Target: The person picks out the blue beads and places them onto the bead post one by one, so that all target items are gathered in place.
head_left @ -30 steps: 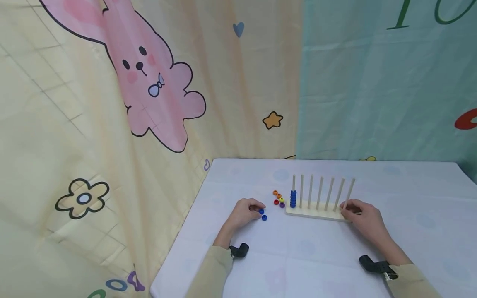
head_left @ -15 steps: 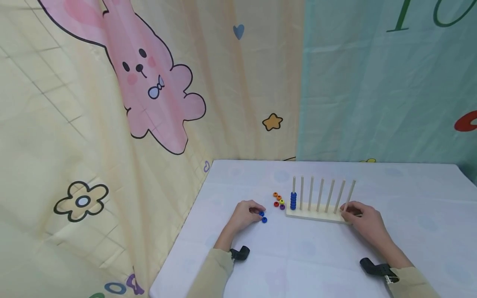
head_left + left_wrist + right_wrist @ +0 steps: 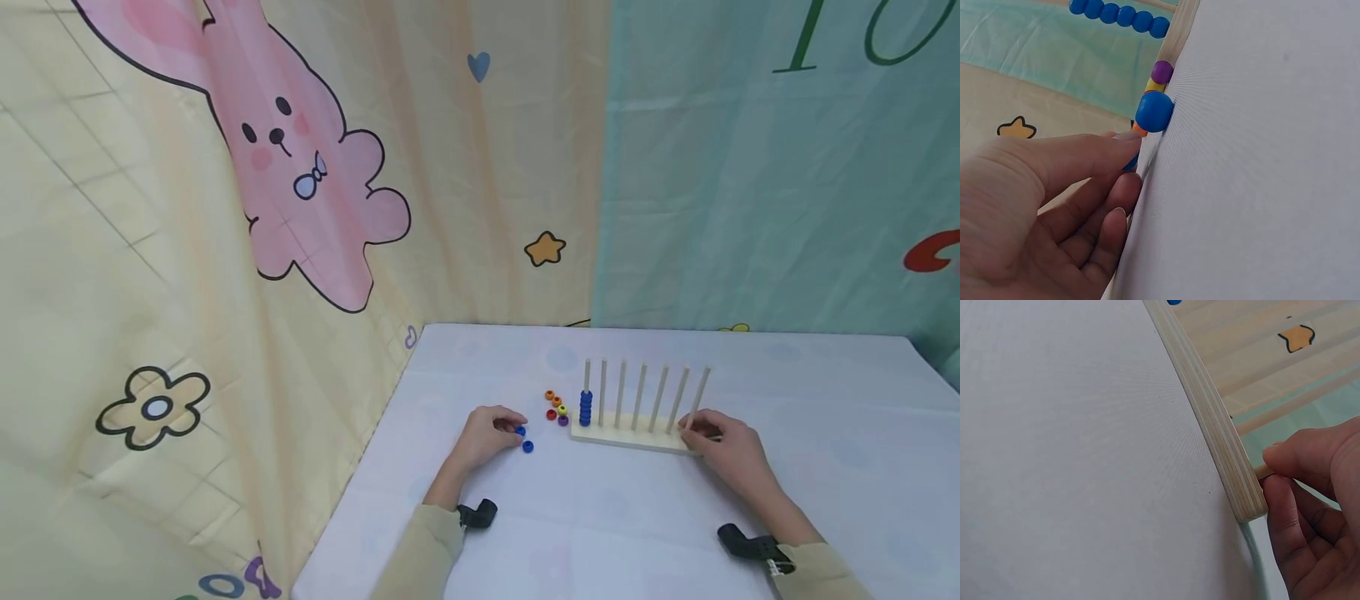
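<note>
In the head view, my left hand (image 3: 483,435) is low over the table, thumb and fingertips pinching a blue bead (image 3: 520,431). The left wrist view shows only a sliver of that bead (image 3: 1130,164) behind the thumb. Just in front of it lies another blue bead (image 3: 528,447), apart from the hand. A wooden peg board (image 3: 622,438) stands to the right, with a stack of blue beads (image 3: 586,408) on its leftmost peg and the other pegs bare. At its right end, my right hand (image 3: 726,442) pinches the last peg (image 3: 1262,471) low, near the base.
Loose beads lie by the board's left end: two orange ones (image 3: 550,395), a yellow one (image 3: 562,410), a red one (image 3: 551,414) and a purple one (image 3: 563,420). A white cloth covers the table (image 3: 600,533). Printed curtains (image 3: 480,208) hang behind and to the left.
The head view has shifted slightly. Both hands keep their places, and the beads and peg board look unmoved.
</note>
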A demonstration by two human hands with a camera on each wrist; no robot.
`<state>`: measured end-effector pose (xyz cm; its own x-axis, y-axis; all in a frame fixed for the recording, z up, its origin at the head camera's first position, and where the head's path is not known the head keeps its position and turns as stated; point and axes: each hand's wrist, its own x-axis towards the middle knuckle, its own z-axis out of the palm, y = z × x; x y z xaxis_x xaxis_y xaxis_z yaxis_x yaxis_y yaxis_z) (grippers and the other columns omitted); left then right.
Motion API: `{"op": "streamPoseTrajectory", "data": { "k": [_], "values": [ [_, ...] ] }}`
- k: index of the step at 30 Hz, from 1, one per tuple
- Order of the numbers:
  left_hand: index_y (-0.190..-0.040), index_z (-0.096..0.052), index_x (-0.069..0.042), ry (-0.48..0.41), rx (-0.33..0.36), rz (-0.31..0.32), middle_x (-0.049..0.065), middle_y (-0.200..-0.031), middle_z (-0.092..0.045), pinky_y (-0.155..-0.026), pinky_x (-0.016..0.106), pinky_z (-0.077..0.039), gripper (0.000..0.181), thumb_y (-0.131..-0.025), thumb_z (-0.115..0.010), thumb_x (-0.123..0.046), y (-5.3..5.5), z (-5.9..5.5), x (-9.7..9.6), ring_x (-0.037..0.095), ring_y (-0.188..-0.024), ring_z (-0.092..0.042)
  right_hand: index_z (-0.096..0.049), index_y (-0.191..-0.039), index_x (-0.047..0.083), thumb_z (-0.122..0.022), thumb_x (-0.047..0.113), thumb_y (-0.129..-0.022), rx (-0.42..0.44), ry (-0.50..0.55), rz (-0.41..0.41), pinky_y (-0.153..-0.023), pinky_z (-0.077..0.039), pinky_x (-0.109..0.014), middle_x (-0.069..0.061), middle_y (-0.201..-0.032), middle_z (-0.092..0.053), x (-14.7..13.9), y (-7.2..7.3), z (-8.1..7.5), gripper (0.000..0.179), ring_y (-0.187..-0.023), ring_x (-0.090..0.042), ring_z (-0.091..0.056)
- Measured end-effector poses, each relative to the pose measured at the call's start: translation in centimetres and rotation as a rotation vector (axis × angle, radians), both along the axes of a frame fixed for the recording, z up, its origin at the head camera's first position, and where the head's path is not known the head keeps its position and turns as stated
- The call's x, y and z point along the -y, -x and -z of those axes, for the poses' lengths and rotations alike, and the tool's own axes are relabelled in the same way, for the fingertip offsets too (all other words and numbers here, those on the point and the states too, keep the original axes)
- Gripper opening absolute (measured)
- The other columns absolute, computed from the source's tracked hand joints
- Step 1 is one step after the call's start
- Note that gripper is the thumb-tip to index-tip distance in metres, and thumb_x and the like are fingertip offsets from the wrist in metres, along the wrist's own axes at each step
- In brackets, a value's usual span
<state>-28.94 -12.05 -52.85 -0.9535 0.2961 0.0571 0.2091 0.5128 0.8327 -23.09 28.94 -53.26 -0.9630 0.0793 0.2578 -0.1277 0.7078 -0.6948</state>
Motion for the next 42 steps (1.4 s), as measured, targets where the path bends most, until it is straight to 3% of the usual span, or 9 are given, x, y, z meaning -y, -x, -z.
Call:
{"op": "streamPoseTrajectory", "data": {
  "k": [15, 22, 27, 33, 42],
  "values": [
    [-0.104, -0.079, -0.014, -0.142, -0.033, -0.153, -0.005, -0.098, -0.069, -0.077, 0.027, -0.056, 0.022, -0.083, -0.082, -0.005, 0.1, -0.8, -0.1, 0.013, -0.089, -0.066, -0.071, -0.099, 0.012, -0.073, 0.025, -0.094, -0.017, -0.009, -0.009, -0.065, -0.047, -0.031, -0.005, -0.093, -0.071, -0.1, 0.2, 0.0, 0.014, -0.088, -0.025, -0.064],
    [-0.102, -0.079, -0.015, -0.184, -0.056, -0.169, -0.003, -0.099, -0.07, -0.077, 0.027, -0.057, 0.023, -0.083, -0.08, -0.002, 0.0, -1.8, -0.6, 0.013, -0.091, -0.068, -0.071, -0.101, 0.012, -0.072, 0.027, -0.095, -0.014, -0.013, -0.013, -0.063, -0.048, -0.027, -0.006, -0.095, -0.071, -0.3, -0.1, 0.1, 0.016, -0.09, -0.026, -0.064],
    [-0.104, -0.079, -0.014, -0.167, -0.083, -0.195, -0.002, -0.101, -0.071, -0.078, 0.026, -0.057, 0.024, -0.083, -0.08, -0.002, -0.1, -2.5, -1.1, 0.011, -0.09, -0.068, -0.071, -0.101, 0.012, -0.071, 0.025, -0.096, -0.023, -0.012, -0.019, -0.062, -0.048, -0.024, -0.006, -0.095, -0.071, -0.4, 0.1, 0.0, 0.014, -0.09, -0.026, -0.064],
    [-0.103, -0.079, -0.017, -0.158, -0.063, -0.19, -0.005, -0.098, -0.072, -0.077, 0.025, -0.057, 0.024, -0.083, -0.081, -0.004, -0.2, -3.0, -1.8, 0.01, -0.089, -0.068, -0.071, -0.103, 0.012, -0.071, 0.025, -0.096, -0.023, -0.015, -0.017, -0.062, -0.048, -0.025, -0.006, -0.095, -0.071, -0.4, 0.1, 0.0, 0.015, -0.09, -0.026, -0.064],
    [-0.106, -0.079, -0.016, -0.167, -0.096, -0.174, -0.007, -0.097, -0.071, -0.076, 0.026, -0.057, 0.024, -0.084, -0.081, -0.007, -0.2, -4.5, -2.4, 0.01, -0.088, -0.068, -0.071, -0.102, 0.011, -0.071, 0.022, -0.095, -0.031, -0.004, -0.014, -0.063, -0.048, -0.024, -0.007, -0.095, -0.071, -0.3, 0.0, -0.3, 0.014, -0.09, -0.027, -0.064]
  ]
}}
